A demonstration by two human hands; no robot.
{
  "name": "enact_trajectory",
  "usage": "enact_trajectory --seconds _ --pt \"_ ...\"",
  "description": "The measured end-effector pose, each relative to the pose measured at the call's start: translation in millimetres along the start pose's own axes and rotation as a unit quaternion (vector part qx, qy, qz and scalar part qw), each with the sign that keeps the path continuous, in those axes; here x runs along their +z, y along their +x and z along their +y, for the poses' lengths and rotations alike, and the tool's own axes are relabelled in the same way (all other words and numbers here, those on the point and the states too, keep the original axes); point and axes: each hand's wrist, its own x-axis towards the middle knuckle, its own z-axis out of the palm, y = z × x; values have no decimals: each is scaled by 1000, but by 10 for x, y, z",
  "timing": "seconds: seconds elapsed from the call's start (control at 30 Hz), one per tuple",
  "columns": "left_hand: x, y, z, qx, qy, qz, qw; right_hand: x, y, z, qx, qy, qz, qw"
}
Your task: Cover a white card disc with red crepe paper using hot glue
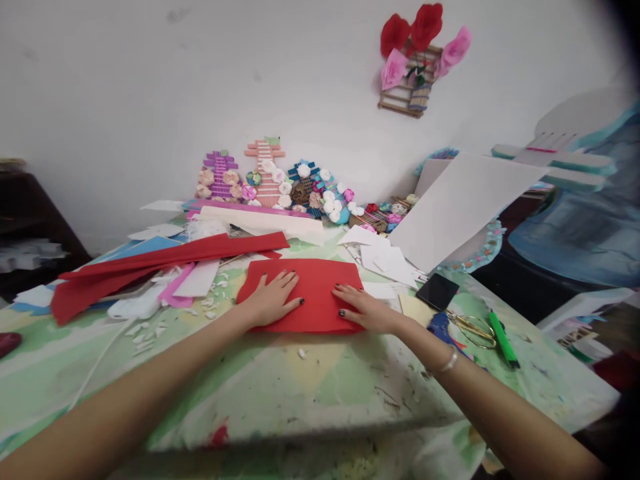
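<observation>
A folded sheet of red paper (315,283) lies flat in the middle of the table (280,393). My left hand (273,298) rests palm down on its left part, fingers spread. On the sheet's right part my right hand (365,308) presses flat, fingers stretched toward the left. Both hands are open and hold nothing.
A long red paper strip (150,265) lies to the left among white scraps. To the right are a black phone (437,291), gold scissors (473,328), a green marker (503,339) and a large white sheet (460,203). Paper-flower crafts (280,183) line the back wall.
</observation>
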Motion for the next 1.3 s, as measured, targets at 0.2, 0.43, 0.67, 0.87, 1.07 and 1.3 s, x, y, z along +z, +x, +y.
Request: enact_trajectory --seconds 0.2,0.43,0.67,0.87,1.07,1.3 --pt "57 -521 -23 -3 4 77 997 108 -710 -41 13 -25 118 993" --pt "-48 -472 323 152 12 116 982 307 -547 -347 -8 -94 191 977" --pt "-13 -314 213 201 -50 156 966 280 -95 -416 -25 -93 201 975" --pt "89 -368 125 207 -68 234 948 314 -30 -339 -107 -24 288 951" --pt "114 -386 117 274 -49 265 923 309 -162 -299 -208 29 273 939" --pt "101 -426 179 315 -44 256 913 244 -200 -303 -211 31 213 953"
